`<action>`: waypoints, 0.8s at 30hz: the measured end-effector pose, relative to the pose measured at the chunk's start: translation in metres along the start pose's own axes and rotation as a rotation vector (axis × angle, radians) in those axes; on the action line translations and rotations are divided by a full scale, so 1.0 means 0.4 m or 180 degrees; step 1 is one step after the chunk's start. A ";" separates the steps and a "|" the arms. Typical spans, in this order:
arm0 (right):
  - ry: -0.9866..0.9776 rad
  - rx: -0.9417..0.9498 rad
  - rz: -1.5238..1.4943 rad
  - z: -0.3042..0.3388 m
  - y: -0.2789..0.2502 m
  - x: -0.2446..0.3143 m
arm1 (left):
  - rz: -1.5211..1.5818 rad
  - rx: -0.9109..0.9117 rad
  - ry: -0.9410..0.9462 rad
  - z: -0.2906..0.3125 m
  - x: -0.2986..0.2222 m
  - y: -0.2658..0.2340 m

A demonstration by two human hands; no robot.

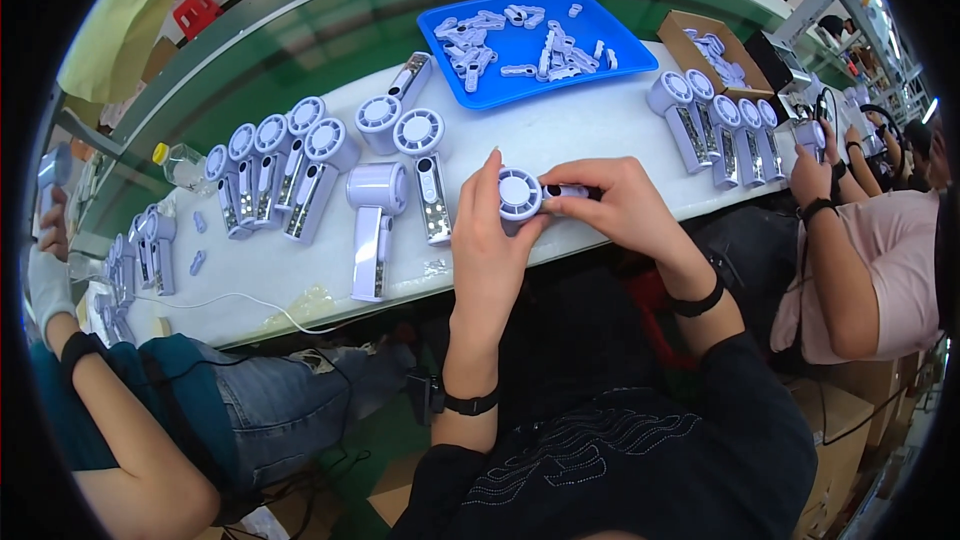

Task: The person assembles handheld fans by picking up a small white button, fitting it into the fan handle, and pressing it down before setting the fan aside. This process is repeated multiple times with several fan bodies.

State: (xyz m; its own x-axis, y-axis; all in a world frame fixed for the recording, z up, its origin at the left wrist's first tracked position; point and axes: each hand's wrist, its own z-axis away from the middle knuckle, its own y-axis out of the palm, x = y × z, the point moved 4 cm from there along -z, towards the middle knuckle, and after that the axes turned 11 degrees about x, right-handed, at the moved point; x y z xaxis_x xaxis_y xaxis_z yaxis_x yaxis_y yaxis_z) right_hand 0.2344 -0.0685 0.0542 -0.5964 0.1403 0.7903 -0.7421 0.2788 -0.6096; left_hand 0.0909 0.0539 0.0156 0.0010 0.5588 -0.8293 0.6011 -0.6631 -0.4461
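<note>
In front of my body, over the table's near edge, my left hand (490,235) is closed round the round head of a light-purple handheld fan (520,194), its slotted grille facing up. My right hand (630,208) pinches the fan's narrow handle part (566,191), which points right and shows a dark spot. Whether a separate cover lies on that handle, my fingers hide. Just left of my left hand lies another handheld fan (432,200) with its circuit board showing. Beside it, a fan (372,240) rests with its head sideways.
A blue tray (470,90) of small light-purple parts stands at the back, a cardboard box (680,35) of parts to its right. Several fans stand left and right. A bottle (185,168) and a white cable (265,302) lie left. Co-workers (870,260) sit either side.
</note>
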 end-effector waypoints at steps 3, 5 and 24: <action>-0.0167 -0.0126 0.0061 0.013 0.008 0.007 | 0.0050 0.0047 -0.0026 0.001 0.002 0.005; -0.0025 -0.0052 -0.0023 0.009 -0.010 -0.004 | 0.0015 0.0039 -0.0040 -0.004 0.000 0.011; -0.0628 -0.1119 -0.0254 0.068 0.033 -0.084 | -0.0031 -0.0415 -0.0108 0.034 0.008 -0.015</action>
State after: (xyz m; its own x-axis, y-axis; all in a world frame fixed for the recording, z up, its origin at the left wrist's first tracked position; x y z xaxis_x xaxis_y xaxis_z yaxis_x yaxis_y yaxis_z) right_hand 0.2364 -0.0954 0.0182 -0.6138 -0.0702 0.7864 -0.6591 0.5938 -0.4615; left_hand 0.0765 0.0528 0.0110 -0.0312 0.5463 -0.8370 0.6997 -0.5861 -0.4087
